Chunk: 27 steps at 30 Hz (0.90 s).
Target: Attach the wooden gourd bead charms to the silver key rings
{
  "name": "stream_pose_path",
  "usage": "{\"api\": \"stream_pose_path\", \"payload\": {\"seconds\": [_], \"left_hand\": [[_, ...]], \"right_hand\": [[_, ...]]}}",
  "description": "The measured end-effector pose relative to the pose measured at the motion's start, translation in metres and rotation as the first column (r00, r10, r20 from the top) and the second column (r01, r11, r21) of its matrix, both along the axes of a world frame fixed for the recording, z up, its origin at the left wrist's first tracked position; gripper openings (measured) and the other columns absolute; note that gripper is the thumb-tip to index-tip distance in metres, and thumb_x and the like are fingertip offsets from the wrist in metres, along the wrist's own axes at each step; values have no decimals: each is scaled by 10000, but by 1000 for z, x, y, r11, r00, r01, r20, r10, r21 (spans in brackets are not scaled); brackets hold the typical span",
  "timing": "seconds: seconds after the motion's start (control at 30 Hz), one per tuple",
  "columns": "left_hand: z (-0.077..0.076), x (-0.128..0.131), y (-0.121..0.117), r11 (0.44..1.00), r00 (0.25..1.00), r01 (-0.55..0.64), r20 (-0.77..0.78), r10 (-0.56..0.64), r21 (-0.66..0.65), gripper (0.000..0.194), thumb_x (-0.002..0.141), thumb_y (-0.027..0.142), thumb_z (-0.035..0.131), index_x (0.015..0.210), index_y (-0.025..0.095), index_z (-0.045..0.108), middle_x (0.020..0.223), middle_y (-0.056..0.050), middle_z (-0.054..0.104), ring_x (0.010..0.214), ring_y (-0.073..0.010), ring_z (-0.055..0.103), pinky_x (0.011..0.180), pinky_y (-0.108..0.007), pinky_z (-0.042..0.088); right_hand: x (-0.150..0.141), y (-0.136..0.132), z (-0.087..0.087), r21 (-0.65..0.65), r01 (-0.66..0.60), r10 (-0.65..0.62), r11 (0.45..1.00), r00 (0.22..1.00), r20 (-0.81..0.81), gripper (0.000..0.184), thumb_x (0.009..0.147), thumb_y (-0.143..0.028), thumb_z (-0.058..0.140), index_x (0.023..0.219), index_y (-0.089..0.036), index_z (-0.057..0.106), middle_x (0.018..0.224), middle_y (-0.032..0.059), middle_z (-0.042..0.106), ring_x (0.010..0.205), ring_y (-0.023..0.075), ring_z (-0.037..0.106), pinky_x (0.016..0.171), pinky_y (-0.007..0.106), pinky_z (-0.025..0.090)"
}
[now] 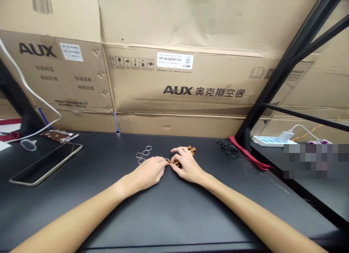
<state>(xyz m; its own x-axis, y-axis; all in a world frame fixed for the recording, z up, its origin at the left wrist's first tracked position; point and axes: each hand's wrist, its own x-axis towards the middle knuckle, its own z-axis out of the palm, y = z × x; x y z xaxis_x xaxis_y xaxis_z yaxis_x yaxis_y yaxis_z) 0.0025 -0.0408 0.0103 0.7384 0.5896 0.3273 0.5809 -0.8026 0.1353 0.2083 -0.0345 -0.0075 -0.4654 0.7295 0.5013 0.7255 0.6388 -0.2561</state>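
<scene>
A string of brown wooden beads (191, 149) lies on the dark table, partly hidden under my right hand (188, 167). My right hand's fingers are curled around the beads, with thumb and index finger close to the string's left end. My left hand (153, 170) meets it there, its fingers pressed together at the fingertips. A thin silvery metal ring (167, 159) shows at the left fingertips, between the two hands; its lower part is hidden. Several more metal rings (146, 153) lie flat just behind and left of my left hand.
A pile of black oval links (230, 150) lies at the back right, beside a red strap (249, 154). On the left are a phone (49, 163) and a brown packet (60, 135). Cardboard boxes (174, 111) stand behind the table; a black frame post (275, 89) rises at right.
</scene>
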Motion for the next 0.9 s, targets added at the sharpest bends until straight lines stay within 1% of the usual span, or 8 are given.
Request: {"api": "stream_pose_path", "payload": {"seconds": [0.13, 0.2, 0.3, 0.5, 0.63, 0.77, 0.83, 0.9], "left_hand": [[-1, 0, 2, 1000, 1000, 8, 11, -8, 2, 301, 930, 128, 383, 1089, 170, 635, 1079, -88, 652, 1001, -210, 624, 897, -319, 494], [-2, 0, 2, 1000, 1000, 4, 21, -4, 1, 305, 931, 131, 387, 1096, 171, 641, 1089, -87, 650, 1003, -207, 624, 908, -319, 490], [-3, 0, 3, 1000, 1000, -1, 23, 1, 2, 300, 926, 126, 394, 1084, 171, 646, 1073, -83, 651, 986, -201, 625, 906, -318, 488], [-1, 0, 2, 1000, 1000, -3, 15, 3, -1, 270, 918, 118, 400, 1030, 171, 639, 998, -75, 649, 934, -199, 624, 863, -309, 488], [2, 0, 1, 1000, 1000, -13, 17, 14, -13, 230, 916, 118, 404, 961, 165, 625, 920, -61, 640, 845, -188, 617, 790, -297, 492], [2, 0, 0, 1000, 1000, -8, 15, 9, -22, 206, 921, 131, 411, 888, 164, 612, 860, -47, 620, 786, -175, 602, 748, -289, 490], [1, 0, 1, 1000, 999, -1, 50, 1, -5, 199, 925, 150, 422, 869, 164, 612, 887, -53, 610, 811, -175, 596, 767, -297, 491], [-1, 0, 1, 999, 993, 4, 117, -8, 32, 174, 922, 190, 456, 855, 166, 615, 966, -67, 594, 879, -185, 585, 812, -314, 490]], "right_hand": [[-2, 1, -1, -8, -5, 5, 1000, 1000, -16, 71, 856, -233, 588, 795, -199, 599, 1185, 86, 559, 1133, 249, 435, 983, 471, 364], [-2, 2, -1, -12, -20, 19, 1000, 1000, -24, 87, 857, -220, 575, 775, -197, 592, 1177, 83, 560, 1128, 247, 437, 978, 468, 366], [-2, 3, -1, -27, -34, 33, 999, 999, -40, 106, 835, -194, 572, 729, -191, 579, 1131, 78, 573, 1097, 242, 452, 963, 453, 375], [0, 4, 1, -44, -14, 12, 999, 999, -44, 124, 777, -145, 584, 662, -190, 563, 1084, 75, 580, 1078, 245, 457, 949, 443, 382], [1, 4, 1, 17, 4, -3, 1000, 1000, -3, 109, 800, -153, 576, 697, -188, 569, 1080, 86, 572, 1088, 253, 444, 942, 445, 381], [2, 4, 0, 41, -5, 5, 999, 1000, 16, 112, 839, -170, 551, 731, -191, 572, 1081, 93, 569, 1086, 256, 444, 933, 455, 387], [1, 4, -1, 45, -24, 23, 999, 1000, 10, 107, 844, -173, 550, 741, -192, 573, 1084, 94, 569, 1087, 254, 443, 942, 455, 384], [1, 3, -1, 41, -51, 52, 998, 999, -7, 100, 845, -174, 553, 749, -192, 573, 1090, 92, 569, 1091, 250, 445, 954, 452, 380]]}}
